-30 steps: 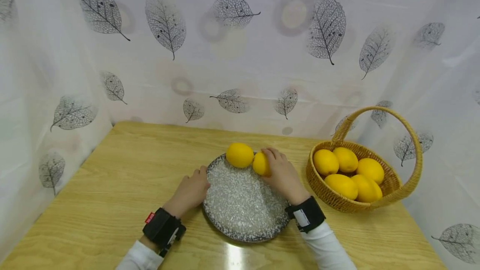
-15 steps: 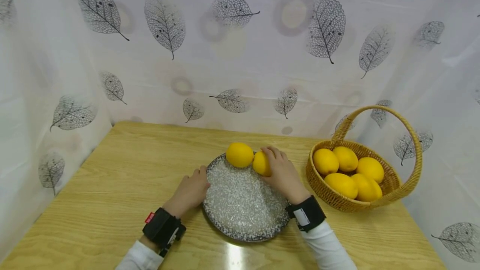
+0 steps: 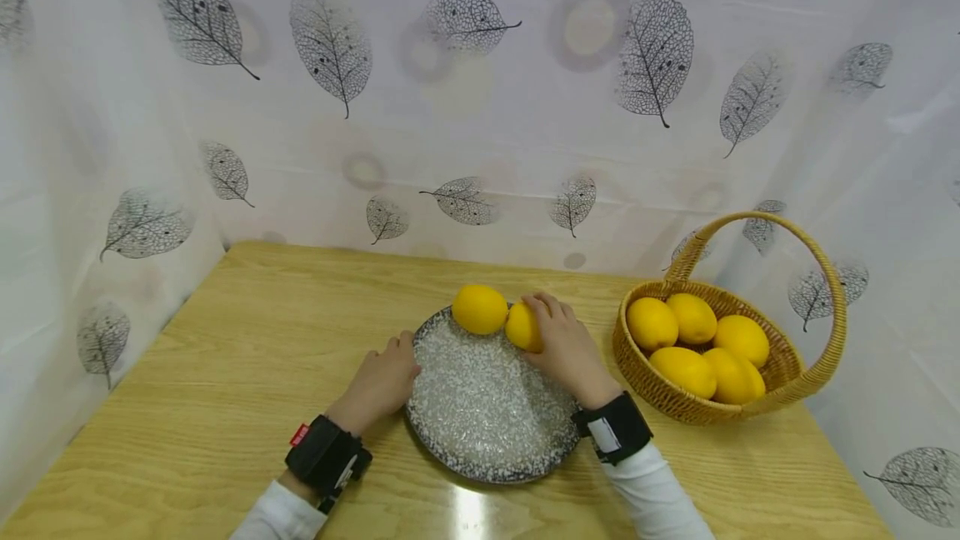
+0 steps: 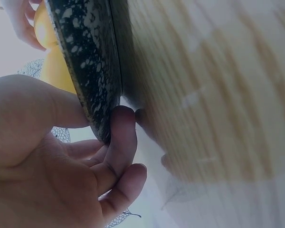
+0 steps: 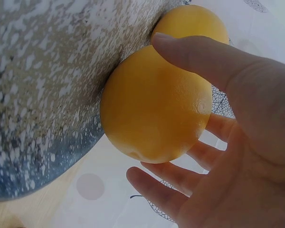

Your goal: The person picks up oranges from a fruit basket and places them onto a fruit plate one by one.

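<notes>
A round, speckled grey plate (image 3: 487,407) with a dark rim lies on the table. My left hand (image 3: 378,382) grips its left edge, thumb over the rim and curled fingers at the underside in the left wrist view. At the plate's back right, my right hand (image 3: 570,357) holds a yellow lemon (image 5: 154,109), with the thumb across one side and the fingers around the other. This lemon sits low against the plate. Right beside it, another lemon (image 3: 479,309) rests at the plate's back edge.
To the right of the plate stands a wicker basket (image 3: 637,375) with a tall arched handle (image 3: 825,290) and several lemons (image 3: 682,371) inside. A leaf-patterned curtain (image 3: 510,123) hangs behind the wooden table (image 3: 300,315) and along both sides.
</notes>
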The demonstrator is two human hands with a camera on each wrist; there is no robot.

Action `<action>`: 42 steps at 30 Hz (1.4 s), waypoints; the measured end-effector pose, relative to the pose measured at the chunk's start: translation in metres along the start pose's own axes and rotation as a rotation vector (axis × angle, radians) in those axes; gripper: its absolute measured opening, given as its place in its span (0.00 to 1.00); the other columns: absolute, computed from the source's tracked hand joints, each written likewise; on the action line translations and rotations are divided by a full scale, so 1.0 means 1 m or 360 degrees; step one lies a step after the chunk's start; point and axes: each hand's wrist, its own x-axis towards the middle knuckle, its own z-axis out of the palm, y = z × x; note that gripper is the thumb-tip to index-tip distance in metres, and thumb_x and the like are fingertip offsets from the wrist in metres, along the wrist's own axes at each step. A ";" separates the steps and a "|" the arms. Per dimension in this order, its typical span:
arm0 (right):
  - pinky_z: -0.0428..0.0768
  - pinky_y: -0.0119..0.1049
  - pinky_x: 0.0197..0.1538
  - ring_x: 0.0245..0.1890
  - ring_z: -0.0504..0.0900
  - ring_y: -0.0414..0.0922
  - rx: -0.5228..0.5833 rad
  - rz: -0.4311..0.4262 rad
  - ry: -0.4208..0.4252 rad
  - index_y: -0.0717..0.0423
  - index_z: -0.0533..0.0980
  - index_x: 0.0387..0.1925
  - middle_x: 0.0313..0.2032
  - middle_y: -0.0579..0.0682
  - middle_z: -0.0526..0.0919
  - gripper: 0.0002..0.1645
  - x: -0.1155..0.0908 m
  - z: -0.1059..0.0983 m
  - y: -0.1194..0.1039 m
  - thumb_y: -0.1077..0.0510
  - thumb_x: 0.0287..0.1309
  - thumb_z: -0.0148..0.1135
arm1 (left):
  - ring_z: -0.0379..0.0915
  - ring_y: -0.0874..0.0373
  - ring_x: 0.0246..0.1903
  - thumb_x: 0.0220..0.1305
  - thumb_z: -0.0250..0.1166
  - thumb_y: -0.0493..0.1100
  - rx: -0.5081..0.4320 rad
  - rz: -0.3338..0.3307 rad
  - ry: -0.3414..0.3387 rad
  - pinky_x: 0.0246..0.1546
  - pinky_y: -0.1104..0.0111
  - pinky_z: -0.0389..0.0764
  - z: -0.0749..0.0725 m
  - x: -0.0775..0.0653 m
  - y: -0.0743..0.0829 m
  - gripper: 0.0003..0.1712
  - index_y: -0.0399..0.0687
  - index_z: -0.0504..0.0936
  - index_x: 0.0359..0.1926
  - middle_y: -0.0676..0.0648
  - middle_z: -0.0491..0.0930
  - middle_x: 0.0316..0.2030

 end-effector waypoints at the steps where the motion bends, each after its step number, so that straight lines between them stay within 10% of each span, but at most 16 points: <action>1: 0.72 0.53 0.58 0.62 0.67 0.58 0.0000 -0.0002 -0.0002 0.54 0.61 0.68 0.66 0.58 0.64 0.51 0.000 0.000 0.000 0.53 0.42 0.76 | 0.75 0.41 0.43 0.66 0.57 0.39 0.0002 0.0002 0.0004 0.42 0.49 0.74 0.000 0.000 0.000 0.25 0.24 0.66 0.56 0.31 0.75 0.43; 27: 0.72 0.52 0.59 0.62 0.67 0.58 -0.0012 0.0005 -0.0013 0.55 0.61 0.68 0.67 0.57 0.63 0.49 0.001 -0.001 -0.002 0.51 0.47 0.73 | 0.75 0.41 0.42 0.66 0.55 0.37 0.0008 0.0064 0.0045 0.40 0.50 0.73 0.002 0.002 0.000 0.22 0.22 0.66 0.55 0.31 0.75 0.43; 42: 0.67 0.55 0.62 0.65 0.63 0.60 0.0104 0.0114 -0.0026 0.57 0.58 0.69 0.67 0.60 0.60 0.40 0.009 -0.019 -0.006 0.42 0.63 0.55 | 0.75 0.42 0.40 0.65 0.55 0.36 0.0028 0.0087 0.0062 0.38 0.50 0.74 -0.003 -0.002 -0.001 0.21 0.23 0.68 0.53 0.31 0.76 0.42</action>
